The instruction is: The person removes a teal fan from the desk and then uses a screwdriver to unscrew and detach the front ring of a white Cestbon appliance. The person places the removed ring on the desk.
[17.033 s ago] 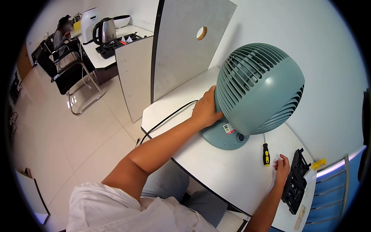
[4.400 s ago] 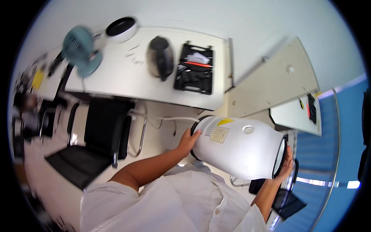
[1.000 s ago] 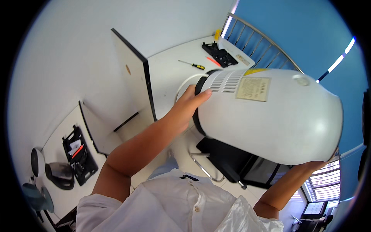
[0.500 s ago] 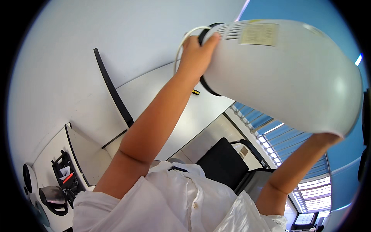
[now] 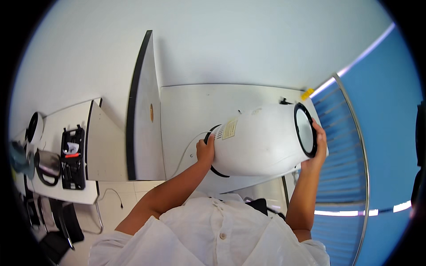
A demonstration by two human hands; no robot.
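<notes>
Between my two hands lies a big white barrel-shaped electric appliance (image 5: 266, 146), on its side above the white table. Its left end has vent slots, a pale label (image 5: 229, 129) and a black base ring. At the right end a black rim surrounds a pale round panel (image 5: 305, 131). My left hand (image 5: 205, 150) is closed round the base end, thumb near the vents. My right hand (image 5: 318, 148) grips the rimmed end, fingers over its edge. A white cord (image 5: 184, 155) trails from the base. Whether the appliance touches the table cannot be made out.
A black-edged divider panel (image 5: 144, 111) stands left of the white table (image 5: 186, 102). Small black items (image 5: 286, 101) and a yellow object (image 5: 307, 94) sit at the far right corner. Metal railing (image 5: 361, 155) runs along the right. Leftward, another table carries a kettle (image 5: 47, 166) and toolbox (image 5: 73, 157).
The appliance has come down from high at the upper right to table height, and its rimmed end has turned into view. Both hands stay on it. My view has swung round too.
</notes>
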